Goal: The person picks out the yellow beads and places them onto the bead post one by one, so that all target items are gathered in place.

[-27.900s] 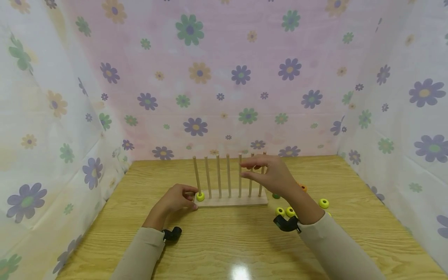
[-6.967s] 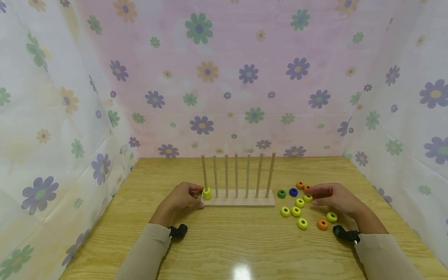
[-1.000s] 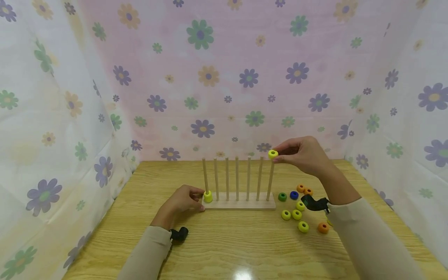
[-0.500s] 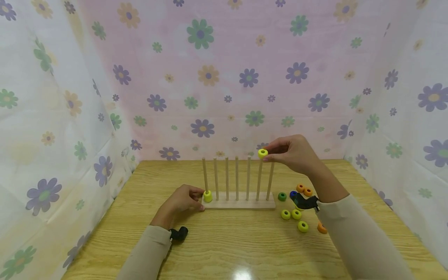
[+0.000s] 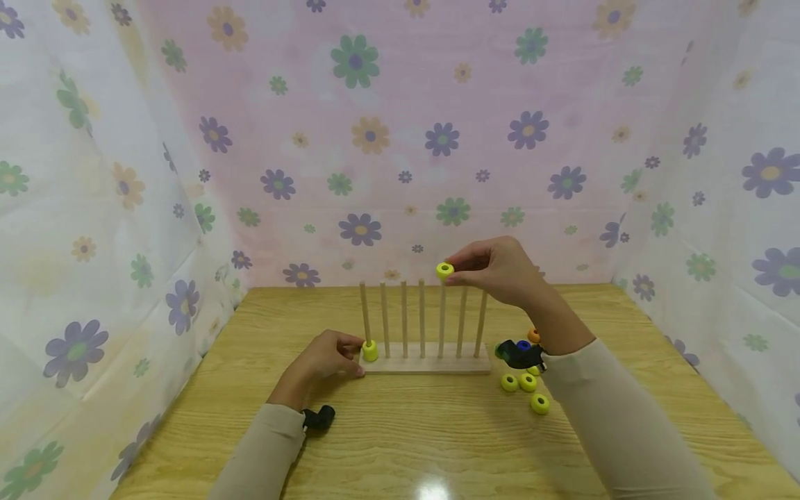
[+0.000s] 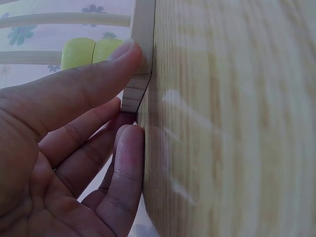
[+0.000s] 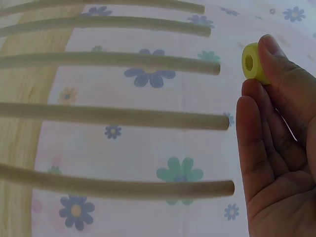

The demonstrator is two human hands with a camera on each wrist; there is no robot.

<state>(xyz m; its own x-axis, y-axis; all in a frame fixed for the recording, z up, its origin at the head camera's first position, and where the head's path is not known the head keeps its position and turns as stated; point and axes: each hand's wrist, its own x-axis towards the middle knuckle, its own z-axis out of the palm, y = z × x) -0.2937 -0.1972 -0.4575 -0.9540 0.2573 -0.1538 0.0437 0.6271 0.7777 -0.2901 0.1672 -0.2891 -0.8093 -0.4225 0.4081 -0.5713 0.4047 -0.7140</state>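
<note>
wood-grain surface [image 5: 400,427]; left grip [image 5: 322,355] pinches peg rack [image 5: 425,367] at 9 o'clock end, seemingly for steadiness; right grip [image 5: 501,272] pinches yellow bead [image 5: 445,271] side-on, likely keeping hole [image 7: 249,61] unblocked.

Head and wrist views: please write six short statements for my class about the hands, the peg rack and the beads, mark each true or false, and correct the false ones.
1. The right hand pinches a yellow bead. True.
2. The wooden rack has seven upright pegs. True.
3. The pinched bead is already threaded onto a peg. False: the right wrist view shows it clear of the peg tips.
4. Every peg is bare. False: the leftmost peg carries two yellow beads.
5. A blue bead lies on the table to the right of the rack. True.
6. No hand is near the rack's left end. False: the left hand is there.
</note>
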